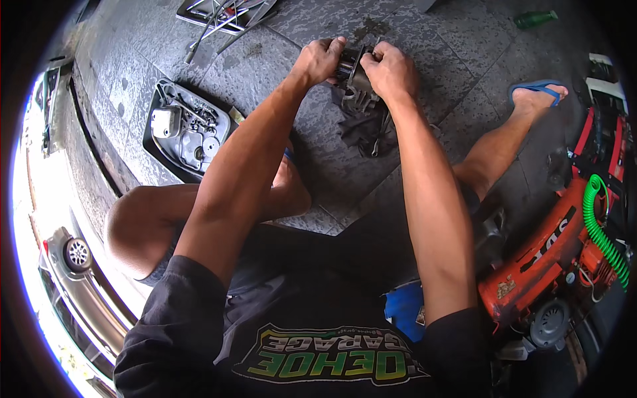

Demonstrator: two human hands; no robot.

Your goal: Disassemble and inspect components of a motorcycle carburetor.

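1. Nearest my camera I have one black shirt (298, 298), printed in green and yellow, on the near side of the metal part (359, 81).
2. That single grey metal part is my landmark, held between both hands; I cannot tell whether it rests on the one black cloth (363, 136) at its near side.
3. Left hand (318, 61): I see its fingers curled narrow around the part's left side, thumb toward the top; the other tips are hidden, so I cannot tell how tightly they close.
4. Right hand (393, 69): I see fingers bent into a narrow grip at the part's right side, thumb against it.
5. Left of the part, one tray (158, 161) holds one silver housing (166, 123) and small hardware too crowded for me to count.
6. Beyond it, leftward: one rod-laden frame (215, 26).
7. Beyond it, rightward: one green bottle (536, 19).
8. Right of it, nearer my camera: one orange-red tank (524, 275) and one green coiled hose (589, 211).
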